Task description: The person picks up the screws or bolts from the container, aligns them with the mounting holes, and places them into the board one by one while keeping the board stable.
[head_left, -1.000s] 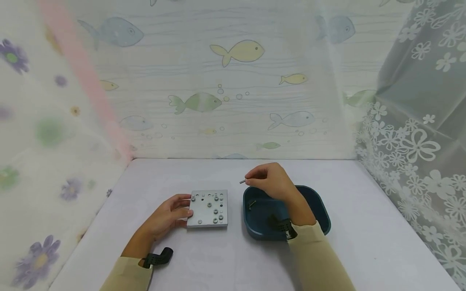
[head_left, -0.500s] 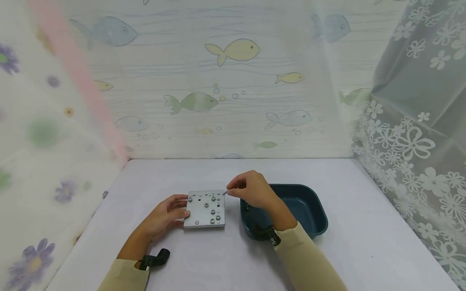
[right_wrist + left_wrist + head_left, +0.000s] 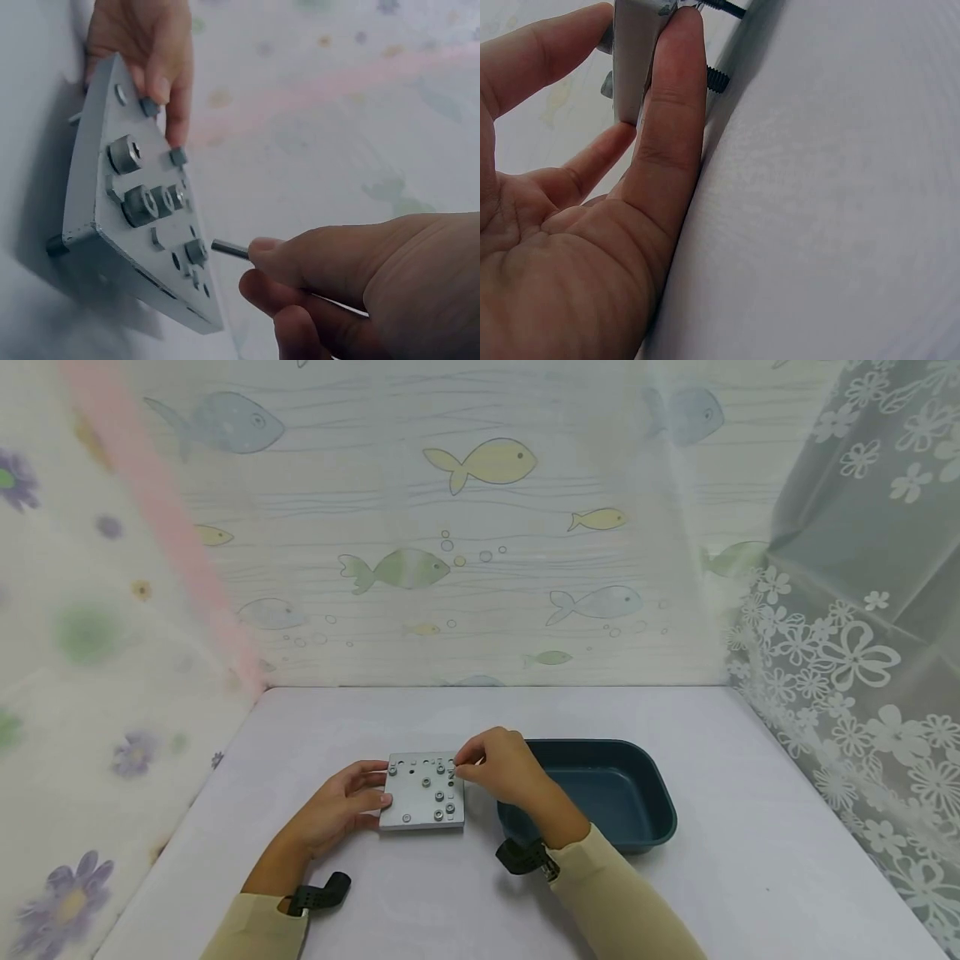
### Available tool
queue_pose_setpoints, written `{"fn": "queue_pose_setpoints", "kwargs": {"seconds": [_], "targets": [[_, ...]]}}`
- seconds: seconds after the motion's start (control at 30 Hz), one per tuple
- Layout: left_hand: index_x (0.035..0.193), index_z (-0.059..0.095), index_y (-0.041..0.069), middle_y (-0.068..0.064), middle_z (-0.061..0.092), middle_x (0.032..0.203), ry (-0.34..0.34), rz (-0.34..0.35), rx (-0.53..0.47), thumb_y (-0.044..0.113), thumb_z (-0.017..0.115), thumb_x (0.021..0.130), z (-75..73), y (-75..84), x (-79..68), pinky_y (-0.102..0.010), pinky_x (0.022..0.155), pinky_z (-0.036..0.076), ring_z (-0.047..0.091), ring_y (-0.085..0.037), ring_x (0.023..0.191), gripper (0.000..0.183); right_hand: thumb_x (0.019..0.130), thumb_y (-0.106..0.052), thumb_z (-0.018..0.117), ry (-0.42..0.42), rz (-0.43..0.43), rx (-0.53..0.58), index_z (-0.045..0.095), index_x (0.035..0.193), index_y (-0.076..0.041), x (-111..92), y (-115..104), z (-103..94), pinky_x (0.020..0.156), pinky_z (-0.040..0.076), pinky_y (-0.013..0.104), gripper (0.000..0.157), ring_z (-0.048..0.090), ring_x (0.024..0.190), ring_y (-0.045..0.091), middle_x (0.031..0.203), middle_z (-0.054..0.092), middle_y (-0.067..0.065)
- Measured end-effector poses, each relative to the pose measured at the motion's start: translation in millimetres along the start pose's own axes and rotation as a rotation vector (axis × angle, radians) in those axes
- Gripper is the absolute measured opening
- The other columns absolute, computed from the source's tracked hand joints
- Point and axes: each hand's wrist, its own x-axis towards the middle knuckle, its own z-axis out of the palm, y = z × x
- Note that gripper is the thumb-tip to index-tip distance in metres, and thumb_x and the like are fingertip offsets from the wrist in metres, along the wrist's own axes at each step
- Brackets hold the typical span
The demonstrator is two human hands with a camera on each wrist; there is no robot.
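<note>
My left hand holds a silver metal plate by its left edge, the thumb on the top face. Several socket-head screws stand in the plate's face, among small holes. Below the plate, dark threaded screw ends stick out in the left wrist view. Between thumb and forefinger, my right hand pinches a thin metal pin. It is over the plate's upper right part. In the right wrist view the pin's free end points at the face near a screw head, seemingly just apart from it.
A dark blue tray stands right of the plate, partly behind my right forearm. White cloth covers the table. Patterned curtains close off the back and both sides.
My right hand has carried the pin leftward from above the tray to the plate's upper right part. The left hand keeps its hold; the view has shifted slightly.
</note>
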Motion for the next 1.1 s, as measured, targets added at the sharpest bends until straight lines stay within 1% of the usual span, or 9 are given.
{"fn": "queue_pose_setpoints", "kwargs": {"seconds": [0.23, 0.43, 0.8, 0.97, 1.1], "targets": [[0.153, 0.041, 0.015, -0.017, 0.045, 0.154, -0.007, 0.003, -0.003, 0.02, 0.079, 0.092, 0.7, 2.3, 2.6, -0.043, 0.087, 0.061, 0.065, -0.031, 0.116, 0.073, 0.093, -0.021, 0.078, 0.02, 0.029, -0.083, 0.082, 0.1, -0.02, 0, -4, 5.3, 0.066, 0.053, 0.029, 0.009, 0.061, 0.085, 0.013, 0.089, 0.073, -0.012], [0.152, 0.041, 0.014, -0.017, 0.046, 0.153, -0.016, 0.005, 0.003, 0.02, 0.079, 0.092, 0.5, 3.4, 3.5, -0.043, 0.087, 0.061, 0.065, -0.031, 0.114, 0.071, 0.092, -0.021, 0.079, 0.02, 0.024, -0.153, 0.083, 0.1, -0.022, 1, -2, 10.4, 0.066, 0.051, 0.027, 0.009, 0.061, 0.084, 0.01, 0.09, 0.073, -0.013], [0.152, 0.041, 0.014, -0.018, 0.044, 0.156, -0.006, -0.001, 0.023, 0.02, 0.078, 0.092, -1.5, 3.2, 1.0, -0.042, 0.087, 0.061, 0.065, -0.031, 0.115, 0.071, 0.091, -0.026, 0.08, -0.013, 0.024, -0.222, 0.083, 0.098, -0.026, 3, -4, 17.6, 0.069, 0.051, 0.028, 0.007, 0.061, 0.083, 0.006, 0.091, 0.075, -0.016], [0.152, 0.041, 0.013, -0.018, 0.044, 0.155, -0.007, -0.007, 0.014, 0.019, 0.079, 0.092, -2.0, 3.5, 1.8, -0.042, 0.086, 0.061, 0.066, -0.031, 0.113, 0.071, 0.091, -0.03, 0.08, -0.004, 0.017, -0.287, 0.083, 0.098, -0.029, 3, -5, 21.3, 0.065, 0.05, 0.026, 0.007, 0.061, 0.08, 0.004, 0.091, 0.075, -0.018], [0.151, 0.041, 0.012, -0.018, 0.044, 0.155, -0.01, -0.005, 0.016, 0.019, 0.079, 0.092, -2.5, 3.0, 3.4, -0.041, 0.085, 0.061, 0.066, -0.031, 0.113, 0.071, 0.091, -0.03, 0.08, 0.008, 0.016, -0.317, 0.082, 0.097, -0.03, 2, -5, 22.7, 0.065, 0.049, 0.025, 0.007, 0.06, 0.079, 0.003, 0.091, 0.075, -0.018]]}}
